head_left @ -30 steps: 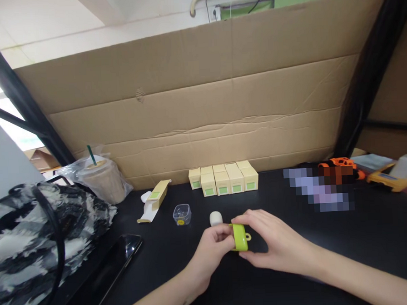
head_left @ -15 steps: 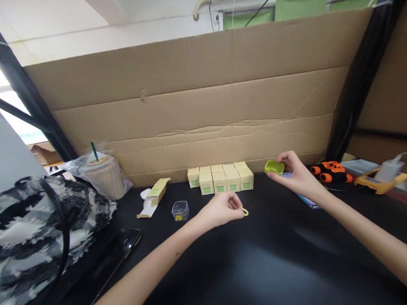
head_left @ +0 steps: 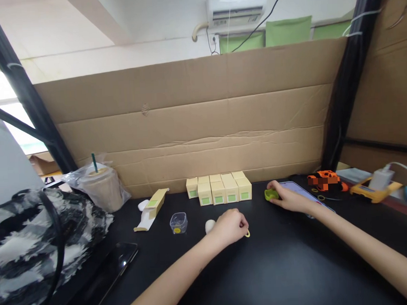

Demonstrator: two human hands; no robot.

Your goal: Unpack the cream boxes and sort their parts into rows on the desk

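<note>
Pinching a yellow ring [head_left: 248, 234] just below the frame's centre, the left hand [head_left: 229, 226] keeps its fingers narrow. Right of centre, the right hand [head_left: 285, 197] has thumb and fingers around a green cup [head_left: 270, 195]; whether it rests on the black table [head_left: 264, 272], I cannot tell. A white piece [head_left: 210, 226], partly hidden, sits by the left hand. Farther out, cream boxes [head_left: 225, 190] stand mid-frame, a clear container [head_left: 178, 223] left of centre.
</note>
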